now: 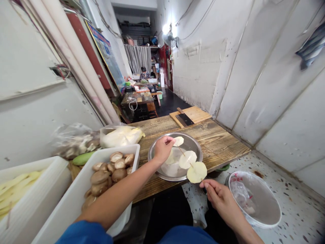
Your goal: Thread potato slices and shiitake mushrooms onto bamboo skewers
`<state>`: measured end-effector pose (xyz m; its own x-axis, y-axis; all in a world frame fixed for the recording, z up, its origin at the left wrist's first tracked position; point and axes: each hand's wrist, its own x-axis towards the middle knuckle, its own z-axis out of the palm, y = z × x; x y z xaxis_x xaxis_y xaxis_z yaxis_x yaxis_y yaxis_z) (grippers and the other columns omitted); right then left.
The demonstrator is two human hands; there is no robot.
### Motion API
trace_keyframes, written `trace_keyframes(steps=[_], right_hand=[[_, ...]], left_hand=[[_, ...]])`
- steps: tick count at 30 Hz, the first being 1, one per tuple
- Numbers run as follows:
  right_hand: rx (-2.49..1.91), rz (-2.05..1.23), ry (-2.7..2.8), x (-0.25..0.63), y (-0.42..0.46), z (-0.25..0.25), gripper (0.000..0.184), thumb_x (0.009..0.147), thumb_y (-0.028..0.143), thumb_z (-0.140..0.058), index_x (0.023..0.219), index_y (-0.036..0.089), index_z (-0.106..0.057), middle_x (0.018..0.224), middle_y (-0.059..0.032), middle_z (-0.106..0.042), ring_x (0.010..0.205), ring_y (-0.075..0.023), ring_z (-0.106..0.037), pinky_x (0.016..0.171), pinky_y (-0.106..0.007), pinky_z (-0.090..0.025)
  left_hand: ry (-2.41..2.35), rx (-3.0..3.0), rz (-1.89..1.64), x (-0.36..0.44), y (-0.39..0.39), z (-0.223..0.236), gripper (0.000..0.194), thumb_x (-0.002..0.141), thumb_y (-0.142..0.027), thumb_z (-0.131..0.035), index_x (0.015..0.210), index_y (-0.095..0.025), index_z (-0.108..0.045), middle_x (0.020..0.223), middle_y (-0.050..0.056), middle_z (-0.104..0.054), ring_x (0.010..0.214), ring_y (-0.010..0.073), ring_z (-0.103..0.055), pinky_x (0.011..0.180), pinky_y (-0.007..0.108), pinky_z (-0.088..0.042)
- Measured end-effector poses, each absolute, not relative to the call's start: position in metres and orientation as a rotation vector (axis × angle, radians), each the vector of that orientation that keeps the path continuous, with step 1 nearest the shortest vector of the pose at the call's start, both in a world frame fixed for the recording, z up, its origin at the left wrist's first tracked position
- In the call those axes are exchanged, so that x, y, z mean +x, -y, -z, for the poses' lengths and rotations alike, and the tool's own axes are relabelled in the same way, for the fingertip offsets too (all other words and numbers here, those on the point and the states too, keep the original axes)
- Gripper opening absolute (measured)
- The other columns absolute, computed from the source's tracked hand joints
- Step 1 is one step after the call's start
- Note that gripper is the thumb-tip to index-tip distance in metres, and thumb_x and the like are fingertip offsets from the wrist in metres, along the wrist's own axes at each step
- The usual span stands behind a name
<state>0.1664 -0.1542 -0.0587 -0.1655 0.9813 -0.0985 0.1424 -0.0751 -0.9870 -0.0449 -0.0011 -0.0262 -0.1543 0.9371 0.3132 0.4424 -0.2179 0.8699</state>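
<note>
Pale slices (189, 160): hanging in a slanting row of three on a thin skewer (180, 150), running from above the metal bowl (196, 148) to past its near-right rim. Pinching the far slice at its edge with the left hand (164, 148), fingertips closed beside the skewer. Grasping the near end of the skewer between thumb and fingers with the right hand (219, 195), out beyond the near edge of the surface (220, 144), above the floor (245, 164). Passing the left forearm over the white tub (135, 158) of mushrooms (119, 174), close above its wall. Standing near the front edge of the surface: the bowl, with little bare wood in front. Lying to its right: loose sticks (212, 152), low and flat, leaving open wood around them. Leaving another bare strip between bowl and cutting board (200, 114); resting on that board, a cleaver (185, 119). Crowding the left side: bagged produce (123, 135) and a second white tub (54, 169). Standing lower, right of the right hand: a bucket (266, 203), opening upward, apart from the bowl.
</note>
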Motion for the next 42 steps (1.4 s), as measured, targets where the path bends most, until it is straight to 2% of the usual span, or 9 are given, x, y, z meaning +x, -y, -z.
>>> trace_keyframes(steps=[8, 21, 25, 32, 38, 42], right_hand=[[-1.312, -1.313, 1.398, 0.167, 0.154, 0.061, 0.043, 0.087, 0.057, -0.045, 0.088, 0.016, -0.055, 0.053, 0.0074, -0.027, 0.046, -0.0087, -0.022, 0.042, -0.021, -0.013], [-1.300, -1.235, 1.439, 0.160, 0.149, 0.066, 0.042, 0.089, 0.056, -0.040, 0.089, 0.016, -0.053, 0.054, 0.0083, -0.023, 0.048, -0.0094, -0.021, 0.044, -0.023, -0.015], [-1.287, -1.216, 1.444, 0.159, 0.149, 0.068, 0.042, 0.089, 0.056, -0.039, 0.088, 0.016, -0.051, 0.054, 0.0084, -0.023, 0.048, -0.0098, -0.021, 0.045, -0.023, -0.016], [-1.287, -1.201, 1.475, 0.160, 0.149, 0.069, 0.039, 0.090, 0.054, -0.038, 0.088, 0.016, -0.051, 0.055, 0.0080, -0.024, 0.049, -0.0101, -0.022, 0.045, -0.023, -0.017], [-1.279, -1.158, 1.489, 0.158, 0.145, 0.076, 0.037, 0.091, 0.051, -0.039, 0.089, 0.016, -0.053, 0.055, 0.0077, -0.024, 0.049, -0.0104, -0.024, 0.046, -0.023, -0.018], [-1.244, -1.091, 1.492, 0.157, 0.144, 0.076, 0.037, 0.091, 0.049, -0.040, 0.091, 0.016, -0.054, 0.056, 0.0067, -0.027, 0.050, -0.0110, -0.027, 0.047, -0.023, -0.021]], left_hand=[[-1.530, 1.623, -1.398, -0.045, 0.002, 0.028, 0.012, 0.074, -0.030, -0.061, 0.075, -0.018, -0.064, 0.077, 0.002, -0.070, 0.071, 0.0140, -0.062, 0.068, 0.024, -0.046], [-1.429, 1.557, -1.397, -0.036, 0.004, 0.036, 0.013, 0.074, -0.031, -0.061, 0.074, -0.018, -0.061, 0.075, 0.002, -0.067, 0.070, 0.0158, -0.062, 0.067, 0.027, -0.048], [-1.355, 1.469, -1.440, -0.036, 0.004, 0.038, 0.013, 0.078, -0.032, -0.057, 0.080, -0.019, -0.057, 0.080, 0.003, -0.067, 0.072, 0.0162, -0.063, 0.064, 0.027, -0.050], [-1.367, 1.659, -1.430, -0.041, 0.005, 0.035, 0.011, 0.080, -0.031, -0.055, 0.081, -0.020, -0.057, 0.076, 0.001, -0.064, 0.071, 0.0159, -0.062, 0.067, 0.027, -0.048], [-1.265, 1.513, -1.361, -0.039, 0.010, 0.034, 0.011, 0.076, -0.028, -0.059, 0.078, -0.018, -0.057, 0.070, 0.000, -0.065, 0.063, 0.0139, -0.061, 0.062, 0.025, -0.047], [-1.206, 1.174, -1.399, -0.032, 0.013, 0.030, 0.011, 0.071, -0.025, -0.065, 0.074, -0.016, -0.059, 0.070, 0.001, -0.065, 0.062, 0.0126, -0.060, 0.061, 0.025, -0.048]])
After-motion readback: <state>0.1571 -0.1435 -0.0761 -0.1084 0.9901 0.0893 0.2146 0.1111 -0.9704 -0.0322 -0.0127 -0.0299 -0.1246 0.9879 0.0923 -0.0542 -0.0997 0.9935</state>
